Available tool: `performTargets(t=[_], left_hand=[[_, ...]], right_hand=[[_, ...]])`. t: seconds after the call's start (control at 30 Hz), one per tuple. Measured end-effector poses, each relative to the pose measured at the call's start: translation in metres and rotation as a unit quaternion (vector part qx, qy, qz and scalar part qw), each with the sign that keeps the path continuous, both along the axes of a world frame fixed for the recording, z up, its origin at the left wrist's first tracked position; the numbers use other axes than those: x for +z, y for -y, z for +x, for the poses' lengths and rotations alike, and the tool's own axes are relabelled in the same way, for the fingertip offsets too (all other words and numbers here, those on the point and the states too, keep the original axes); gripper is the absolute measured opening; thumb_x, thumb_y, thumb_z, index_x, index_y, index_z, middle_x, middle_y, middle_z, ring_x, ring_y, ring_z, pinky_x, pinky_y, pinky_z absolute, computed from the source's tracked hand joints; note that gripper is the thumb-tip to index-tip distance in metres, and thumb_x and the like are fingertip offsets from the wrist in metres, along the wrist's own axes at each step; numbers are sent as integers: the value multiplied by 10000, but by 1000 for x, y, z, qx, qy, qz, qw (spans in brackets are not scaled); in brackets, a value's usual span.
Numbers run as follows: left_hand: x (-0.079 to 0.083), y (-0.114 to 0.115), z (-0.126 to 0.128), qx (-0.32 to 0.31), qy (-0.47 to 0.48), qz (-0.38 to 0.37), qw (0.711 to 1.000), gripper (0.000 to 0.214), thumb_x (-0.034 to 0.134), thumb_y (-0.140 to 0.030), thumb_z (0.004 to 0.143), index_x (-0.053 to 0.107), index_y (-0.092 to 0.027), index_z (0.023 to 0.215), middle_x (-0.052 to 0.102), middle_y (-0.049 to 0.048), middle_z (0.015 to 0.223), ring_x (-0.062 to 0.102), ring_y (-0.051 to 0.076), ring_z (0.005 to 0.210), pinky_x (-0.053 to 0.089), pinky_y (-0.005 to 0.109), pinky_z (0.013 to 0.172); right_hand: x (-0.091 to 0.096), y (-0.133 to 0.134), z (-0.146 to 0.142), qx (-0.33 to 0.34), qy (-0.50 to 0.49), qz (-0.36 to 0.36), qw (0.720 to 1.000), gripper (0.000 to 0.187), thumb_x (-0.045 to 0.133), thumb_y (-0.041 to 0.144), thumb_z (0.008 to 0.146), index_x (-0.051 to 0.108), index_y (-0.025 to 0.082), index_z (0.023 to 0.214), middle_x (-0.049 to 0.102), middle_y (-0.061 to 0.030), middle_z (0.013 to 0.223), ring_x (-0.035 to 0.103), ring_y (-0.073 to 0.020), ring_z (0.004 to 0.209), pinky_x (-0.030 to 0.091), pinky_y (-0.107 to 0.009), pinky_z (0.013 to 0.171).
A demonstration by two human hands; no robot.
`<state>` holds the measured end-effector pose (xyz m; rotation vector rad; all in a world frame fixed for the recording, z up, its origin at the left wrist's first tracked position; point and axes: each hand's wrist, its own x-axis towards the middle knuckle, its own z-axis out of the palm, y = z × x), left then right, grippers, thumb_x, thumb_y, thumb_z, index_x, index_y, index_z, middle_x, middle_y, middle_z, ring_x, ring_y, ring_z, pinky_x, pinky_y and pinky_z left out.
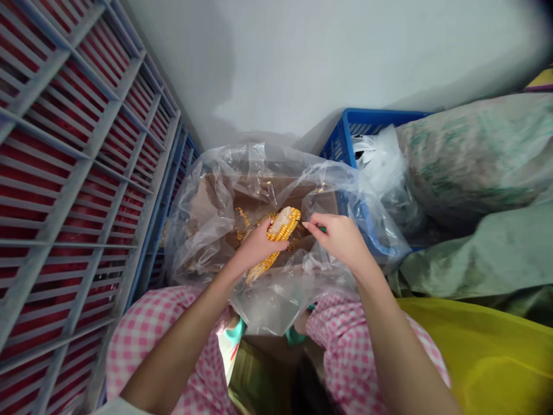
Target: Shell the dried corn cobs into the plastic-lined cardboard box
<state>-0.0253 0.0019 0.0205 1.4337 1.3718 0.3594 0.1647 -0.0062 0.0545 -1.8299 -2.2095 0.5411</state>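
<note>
My left hand (258,245) is closed around a yellow corn cob (281,226), partly stripped so pale core shows at its far end. My right hand (341,236) is closed on a thin green tool (322,229) whose tip sits just right of the cob's end. Both hands hover over a cardboard box lined with a clear plastic bag (207,202). Loose kernels (242,216) lie inside the box behind the cob.
Red and grey slatted crates (64,173) are stacked at the left. A blue plastic crate (345,132) with white bags stands behind right. Large greenish sacks (475,155) fill the right, a yellow tub (496,351) lower right. My knees wear pink checked fabric (147,328).
</note>
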Motion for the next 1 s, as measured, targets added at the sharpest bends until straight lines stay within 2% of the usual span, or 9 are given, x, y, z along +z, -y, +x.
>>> performTargets(t=[0.13, 0.3, 0.43, 0.5, 0.6, 0.67, 0.8, 0.87, 1.0], left_hand=[[-3, 0, -1, -5, -44, 10, 999, 468, 619, -370, 635, 524, -186, 1055, 642, 33, 951, 598, 195, 817, 431, 278, 685], [-10, 5, 0, -7, -129, 28, 991, 476, 644, -357, 600, 534, -186, 1030, 647, 44, 893, 596, 205, 750, 426, 292, 644], [-8, 3, 0, 32, -12, -12, 999, 445, 638, -366, 624, 546, -179, 1017, 648, 47, 975, 606, 207, 846, 451, 296, 722], [-3, 1, 0, 64, 70, -67, 993, 456, 648, -347, 623, 541, -174, 1031, 647, 52, 1000, 611, 196, 849, 466, 294, 735], [6, 0, 0, 92, 158, -190, 965, 456, 650, -337, 629, 533, -175, 1038, 655, 52, 910, 612, 164, 673, 490, 299, 640], [9, -2, -1, 100, 181, -227, 952, 467, 661, -339, 622, 531, -180, 1041, 652, 42, 861, 593, 145, 601, 485, 293, 595], [8, -7, -4, 124, 151, -154, 968, 493, 683, -352, 602, 535, -170, 1035, 650, 49, 924, 609, 161, 715, 476, 281, 645], [7, -9, -6, 114, 126, -117, 978, 488, 679, -367, 606, 539, -168, 1029, 647, 52, 954, 610, 176, 773, 471, 284, 672], [5, -10, -6, 78, 104, -81, 988, 478, 660, -373, 627, 541, -164, 1040, 645, 52, 975, 607, 190, 825, 464, 293, 714]], right_hand=[[-7, 0, -8, -2, 36, -4, 999, 244, 457, 311, 868, 585, 202, 690, 652, -22, 682, 557, -153, 609, 262, -248, 550], [-13, -1, -12, 35, 99, -19, 994, 226, 449, 267, 866, 607, 201, 718, 667, -50, 712, 566, -160, 607, 236, -262, 532], [-17, -5, -8, 9, -6, -3, 1000, 255, 458, 306, 862, 588, 193, 673, 628, -19, 662, 525, -132, 589, 274, -233, 552], [-20, -8, -9, -3, -75, 0, 997, 272, 460, 328, 857, 574, 186, 655, 583, 5, 609, 472, -111, 547, 284, -219, 549], [-22, -12, -14, -32, -158, 6, 987, 307, 444, 364, 855, 559, 177, 640, 501, 33, 546, 389, -92, 504, 283, -205, 520], [-18, -11, -15, -46, -183, 14, 982, 316, 449, 373, 850, 548, 175, 624, 473, 41, 539, 371, -87, 503, 281, -202, 514], [1, -5, -6, -34, -151, 23, 988, 304, 479, 364, 843, 534, 182, 607, 482, 45, 545, 392, -86, 510, 286, -208, 534], [7, -1, 0, -17, -126, 24, 992, 294, 473, 349, 851, 535, 185, 615, 511, 38, 567, 423, -91, 528, 291, -212, 549], [6, 0, -1, 10, -82, 16, 996, 280, 463, 339, 859, 555, 192, 639, 574, 14, 624, 475, -109, 561, 295, -223, 561]])
